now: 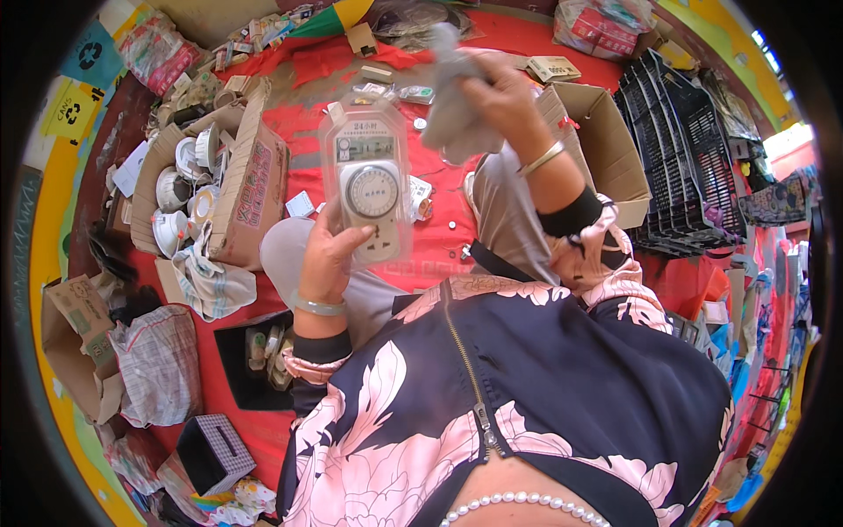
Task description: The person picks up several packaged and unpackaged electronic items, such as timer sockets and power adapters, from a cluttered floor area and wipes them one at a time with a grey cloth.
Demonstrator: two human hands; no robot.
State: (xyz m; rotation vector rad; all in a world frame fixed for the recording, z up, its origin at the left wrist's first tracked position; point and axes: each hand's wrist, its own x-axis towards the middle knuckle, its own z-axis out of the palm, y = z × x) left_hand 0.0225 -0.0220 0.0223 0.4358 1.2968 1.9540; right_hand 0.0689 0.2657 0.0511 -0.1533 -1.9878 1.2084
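Note:
My left hand [332,255] grips the lower part of a plug-in timer [373,189] in a clear plastic blister pack, its thumb across the front. The pack stands upright, with the round grey dial facing me. To the right and a bit higher, my right hand [507,104] is closed around a crumpled grey cloth [457,110], which hangs down from the fingers. The cloth is apart from the pack and partly smeared by motion. Small packaged parts [420,198] lie on the red sheet just behind the pack.
An open carton [255,189] of white round light fittings stands at left, a striped cloth [215,272] over its edge. At right are an empty carton [606,145] and a black plastic crate [676,149]. A black box [237,369] sits beside my left forearm. Red sheeting [299,132] covers the floor.

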